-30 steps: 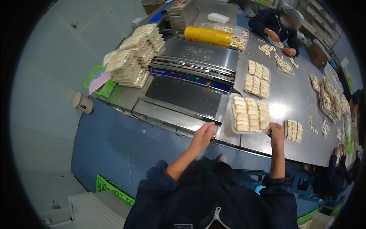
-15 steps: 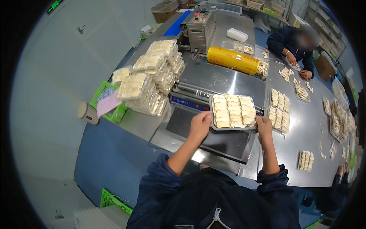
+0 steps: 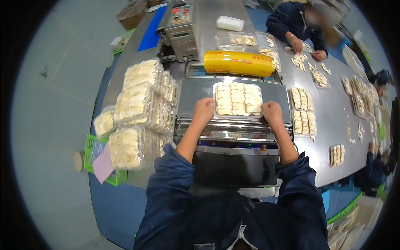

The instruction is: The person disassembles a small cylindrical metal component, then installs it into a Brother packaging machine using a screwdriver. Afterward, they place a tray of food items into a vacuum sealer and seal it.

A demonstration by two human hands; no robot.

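A clear plastic tray [image 3: 238,99] of pale slices, which look like mushroom, is held level over the metal top of a film-wrapping machine [image 3: 196,89]. The slices lie overlapped in three rows. My left hand [image 3: 203,109] is closed on the tray's left edge, and my right hand [image 3: 272,111] grips the lower right corner. Just behind the tray lies a thick roll of yellow film [image 3: 237,63]. In front of it run the machine's rollers [image 3: 233,132] and a dark flat plate [image 3: 233,168].
Wrapped trays [image 3: 133,102] are stacked high at the left, beside a green basket [image 3: 116,177] with a pink sheet [image 3: 103,163]. Filled trays [image 3: 303,122] lie at right on the steel table [image 3: 329,135]. A control box [image 3: 181,35] stands behind. A co-worker [image 3: 293,25] handles slices at far right.
Both hands have carried the tray away from me and slightly left, from over the front plate to over the machine top near the film roll. The view has shifted too.
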